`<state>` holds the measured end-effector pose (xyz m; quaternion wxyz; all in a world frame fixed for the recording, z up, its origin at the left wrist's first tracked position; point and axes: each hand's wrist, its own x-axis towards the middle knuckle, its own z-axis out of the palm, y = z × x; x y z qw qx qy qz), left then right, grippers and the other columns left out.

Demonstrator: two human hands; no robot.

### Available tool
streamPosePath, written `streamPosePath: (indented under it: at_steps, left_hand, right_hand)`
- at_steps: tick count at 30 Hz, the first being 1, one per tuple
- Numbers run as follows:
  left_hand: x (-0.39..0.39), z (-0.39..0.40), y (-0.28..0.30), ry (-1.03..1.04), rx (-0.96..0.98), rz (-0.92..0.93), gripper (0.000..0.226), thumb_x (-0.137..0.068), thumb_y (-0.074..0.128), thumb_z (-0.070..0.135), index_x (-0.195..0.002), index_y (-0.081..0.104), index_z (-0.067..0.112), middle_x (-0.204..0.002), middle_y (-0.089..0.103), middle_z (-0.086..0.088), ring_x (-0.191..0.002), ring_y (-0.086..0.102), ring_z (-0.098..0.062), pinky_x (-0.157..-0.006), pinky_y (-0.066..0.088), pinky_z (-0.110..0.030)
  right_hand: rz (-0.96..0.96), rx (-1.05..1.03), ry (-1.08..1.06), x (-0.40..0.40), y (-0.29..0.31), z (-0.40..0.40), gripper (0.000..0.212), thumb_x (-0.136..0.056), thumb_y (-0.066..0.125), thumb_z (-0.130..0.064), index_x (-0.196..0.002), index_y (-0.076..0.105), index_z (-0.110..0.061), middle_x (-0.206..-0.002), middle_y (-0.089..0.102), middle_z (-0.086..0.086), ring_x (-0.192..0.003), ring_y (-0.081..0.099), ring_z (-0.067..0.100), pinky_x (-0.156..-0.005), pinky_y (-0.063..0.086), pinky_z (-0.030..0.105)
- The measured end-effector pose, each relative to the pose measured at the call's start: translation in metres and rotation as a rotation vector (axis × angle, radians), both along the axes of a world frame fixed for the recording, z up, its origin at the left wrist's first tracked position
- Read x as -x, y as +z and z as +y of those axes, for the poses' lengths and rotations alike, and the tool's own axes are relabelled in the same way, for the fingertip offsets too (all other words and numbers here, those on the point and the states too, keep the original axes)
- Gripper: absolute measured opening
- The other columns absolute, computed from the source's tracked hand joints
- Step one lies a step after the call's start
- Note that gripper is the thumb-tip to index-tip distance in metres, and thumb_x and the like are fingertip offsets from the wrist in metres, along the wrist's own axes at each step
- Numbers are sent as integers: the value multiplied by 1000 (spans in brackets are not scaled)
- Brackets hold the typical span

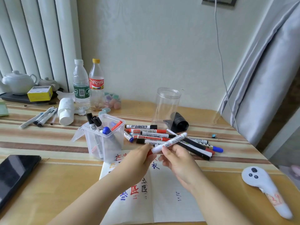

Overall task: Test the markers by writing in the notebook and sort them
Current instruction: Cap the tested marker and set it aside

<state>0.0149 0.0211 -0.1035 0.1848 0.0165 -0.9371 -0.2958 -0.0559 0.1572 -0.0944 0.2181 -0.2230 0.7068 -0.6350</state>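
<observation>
1. We hold one white marker (169,142) above the open notebook (164,200). Our left hand (138,161) grips its red cap end, and the fingers of our right hand (177,158) pinch the barrel near the middle.
2. Both hands are closed on this marker: the left fingers curl round the cap, and the right thumb and forefinger press the barrel between them.
3. The marker's long axis runs slantwise, with the red cap low and to the left at our left hand and the white tail high and to the right, pointing toward the loose pile of markers (164,137).
4. That pile lies on the striped table (48,143) just beyond the notebook; we count roughly ten markers in it, red, black and blue capped, though the overlaps hide some.
5. The clear plastic box (103,140) left of the pile holds about five markers standing upright: two black caps, two blue, one red.
6. A clear round jar (167,106) stands behind the pile.
7. Three or four pens (39,118) lie at far left, and two bottles (88,85) stand behind the box.
</observation>
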Motion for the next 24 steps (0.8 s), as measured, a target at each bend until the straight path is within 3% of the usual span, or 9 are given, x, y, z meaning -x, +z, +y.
streamPosePath:
  at_steps: [2,4,6,8,12,15,16,20,24]
  left_hand:
    - [-9,-1,-2,4,36,-63,17,-96,39,31,-86,43,18,-69,46,8,-68,45,-18,-59,30,-29]
    - [-16,-4,-4,-22,79,-123,18,-96,39,33,-85,42,20,-65,43,10,-68,45,-17,-60,32,-29]
    - [-23,-5,-4,-61,125,-163,20,-96,37,36,-86,43,21,-65,43,10,-66,45,-17,-58,31,-27]
    - [-28,-3,-2,-90,160,-191,21,-97,34,38,-85,42,21,-65,42,11,-61,42,-11,-52,28,-19]
    - [-36,2,4,-136,159,-180,19,-97,34,37,-84,38,24,-66,39,16,-61,39,-6,-52,30,-14]
    - [-42,2,5,-164,120,-197,12,-96,36,34,-87,38,26,-72,42,18,-69,42,-7,-57,29,-17]
    - [-44,2,6,-167,105,-206,10,-96,36,33,-89,38,27,-72,43,19,-69,43,-6,-57,29,-16]
    - [-50,1,8,-189,12,-226,10,-97,37,32,-90,41,26,-66,45,16,-58,48,6,-49,34,-10]
    - [-50,-1,6,-179,48,-243,21,-97,35,38,-76,38,35,-63,45,13,-55,46,2,-51,33,-15]
  right_hand:
    - [244,-265,-33,-8,2,11,24,-95,51,-28,-80,66,-16,-69,68,-7,-55,54,-2,-58,44,18]
    - [702,-434,-99,-13,3,21,24,-92,55,-34,-70,58,-24,-60,57,-16,-58,50,-1,-58,38,15]
    - [1190,-541,-125,-17,6,26,15,-86,52,-39,-83,60,-27,-78,56,-18,-76,49,0,-69,39,14]
    - [1395,-626,-36,-20,6,24,31,-76,49,-44,-97,65,-28,-93,61,-14,-91,52,6,-79,45,19]
    - [1300,-707,202,-24,5,18,34,-81,46,-39,-101,68,-22,-90,70,-8,-85,67,13,-68,54,28]
    - [1326,-701,228,-27,-2,18,28,-77,49,-38,-95,65,-24,-77,66,-12,-69,66,8,-51,50,22]
    - [1304,-707,246,-30,0,18,27,-79,50,-38,-99,63,-24,-80,67,-11,-71,66,9,-51,51,23]
    - [1252,-783,276,-31,3,19,39,-97,38,-43,-127,49,-21,-118,58,-4,-107,56,18,-82,47,33]
    - [1310,-760,289,-29,-6,20,38,-86,34,-47,-87,65,-24,-73,62,-12,-63,63,9,-46,49,23]
